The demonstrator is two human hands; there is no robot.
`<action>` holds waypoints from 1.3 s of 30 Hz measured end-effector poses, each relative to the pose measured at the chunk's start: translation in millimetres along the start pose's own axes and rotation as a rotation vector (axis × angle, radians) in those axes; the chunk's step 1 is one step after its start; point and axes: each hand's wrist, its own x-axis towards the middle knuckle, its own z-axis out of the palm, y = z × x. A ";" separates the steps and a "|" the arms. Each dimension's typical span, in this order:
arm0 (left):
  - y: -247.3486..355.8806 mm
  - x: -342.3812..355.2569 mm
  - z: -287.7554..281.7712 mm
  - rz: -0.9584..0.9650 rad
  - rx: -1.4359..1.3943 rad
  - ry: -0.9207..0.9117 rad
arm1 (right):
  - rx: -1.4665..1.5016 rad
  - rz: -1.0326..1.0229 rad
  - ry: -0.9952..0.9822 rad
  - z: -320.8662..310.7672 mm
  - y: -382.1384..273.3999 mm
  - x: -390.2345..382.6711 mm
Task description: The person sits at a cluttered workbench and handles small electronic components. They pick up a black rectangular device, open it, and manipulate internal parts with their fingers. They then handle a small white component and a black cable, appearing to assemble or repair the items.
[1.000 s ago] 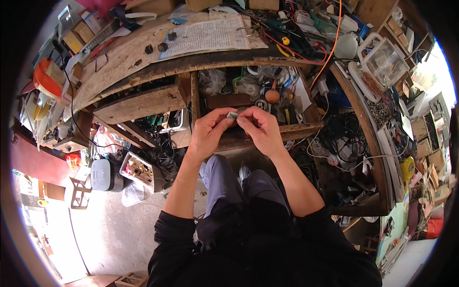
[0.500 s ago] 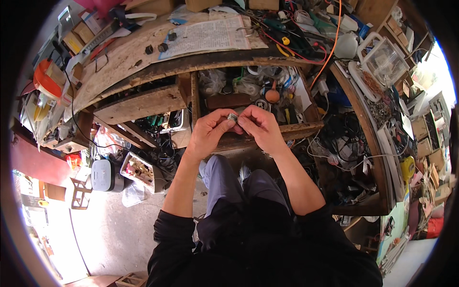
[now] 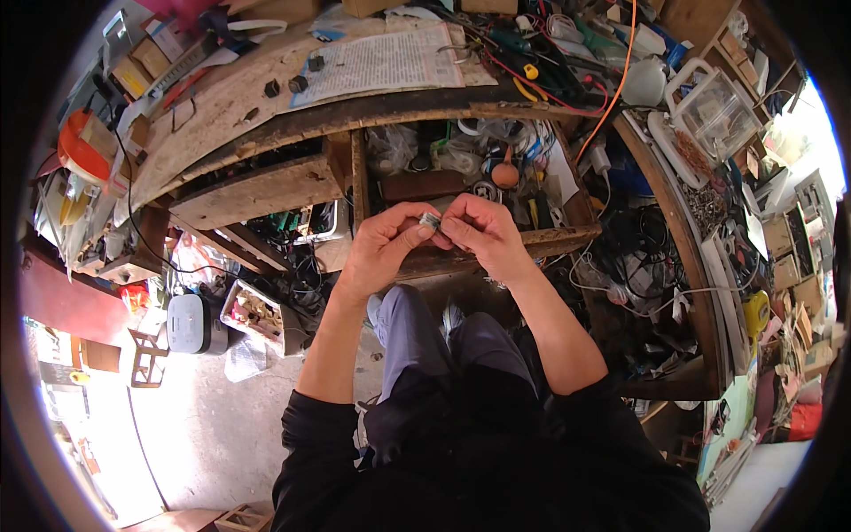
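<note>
Both hands meet over the front edge of an open wooden drawer (image 3: 541, 238). Between the fingertips is a small greyish-green block-like part (image 3: 429, 220), too small to name. My left hand (image 3: 387, 244) pinches it from the left, thumb and forefinger closed. My right hand (image 3: 483, 232) is closed on its right side, fingertips touching it. Inside the drawer behind the hands lie a reddish-brown bar (image 3: 424, 185), a round orange-brown object (image 3: 505, 175), plastic bags and loose cables.
On the bench above, a printed sheet (image 3: 381, 66) lies beside several small dark blocks (image 3: 298, 84). Pliers and wires crowd the right. An orange cord (image 3: 612, 102) hangs down there. Below left stand a grey box-shaped appliance (image 3: 187, 324) and a box of scraps (image 3: 257, 312).
My hands stay almost in place, with the small part showing a little more between the fingertips. The view has shifted very slightly.
</note>
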 end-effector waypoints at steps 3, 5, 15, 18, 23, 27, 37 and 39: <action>0.8 -0.6 0.6 -0.007 -0.018 0.001 | 0.023 -0.015 -0.021 -2.2 1.6 -0.3; 3.6 -1.0 2.8 -0.013 -0.056 0.003 | 0.017 0.007 -0.020 -3.5 1.0 -1.0; 5.1 -0.4 1.5 -0.011 -0.077 -0.041 | 0.102 0.025 -0.069 -4.8 -6.1 -0.1; 6.2 -1.2 2.4 -0.007 -0.077 -0.034 | 0.082 0.024 -0.071 -5.0 -5.5 -0.1; 9.4 -2.7 6.3 -0.015 -0.040 0.033 | 0.111 -0.059 -0.040 0.8 5.1 1.0; 6.8 -3.6 4.5 0.000 -0.046 0.044 | 0.071 -0.108 0.009 7.1 8.3 -0.2; 4.3 -2.8 4.8 -0.025 0.018 0.062 | -0.263 -0.174 0.185 21.8 -4.1 -7.4; 2.3 -1.2 5.2 -0.036 0.042 0.049 | -0.359 -0.164 0.198 20.7 -11.6 -7.7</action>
